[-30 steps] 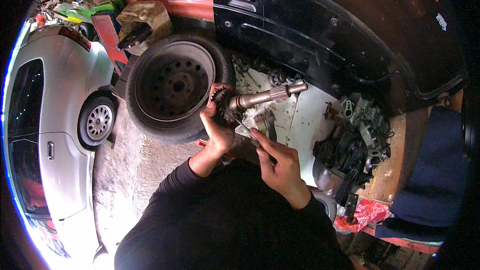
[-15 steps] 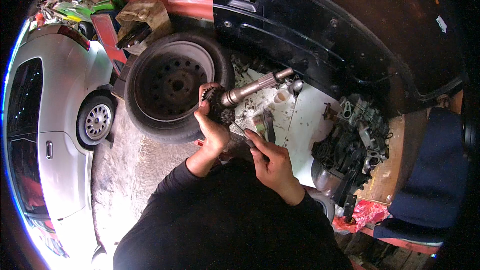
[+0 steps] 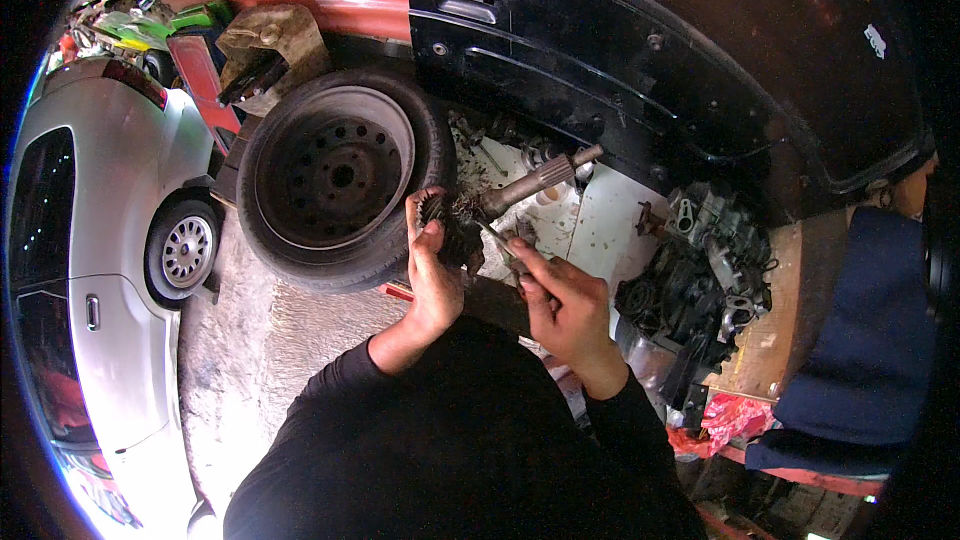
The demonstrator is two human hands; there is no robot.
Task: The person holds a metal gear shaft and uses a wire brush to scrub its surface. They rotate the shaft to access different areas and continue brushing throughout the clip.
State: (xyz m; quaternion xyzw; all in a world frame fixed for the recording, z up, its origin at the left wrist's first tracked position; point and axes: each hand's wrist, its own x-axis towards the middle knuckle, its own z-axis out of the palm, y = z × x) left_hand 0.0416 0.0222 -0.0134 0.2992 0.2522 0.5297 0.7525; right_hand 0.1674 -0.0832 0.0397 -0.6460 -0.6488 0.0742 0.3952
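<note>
Steel gear shaft (image 3: pixel 520 192) sits in the left hand (image 3: pixel 436 285), fingers curled round, likely for steadiness; the right hand (image 3: pixel 572 315) pinches a slim tool (image 3: pixel 497 239) beside it

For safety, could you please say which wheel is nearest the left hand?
The loose, dark-rimmed wheel; the silver-rimmed wheel is farther left, on the car.

The left hand (image 3: pixel 438 282) is raised in front of the body, pointing away from it, its digits curled in a firm grip. The right hand (image 3: pixel 570 318) slants up toward it, forefinger stretched out, other digits bent in a pinch. Dark sleeves (image 3: pixel 345 372) cover both forearms (image 3: pixel 640 430), leaving the wrists (image 3: pixel 397 344) bare.
</note>
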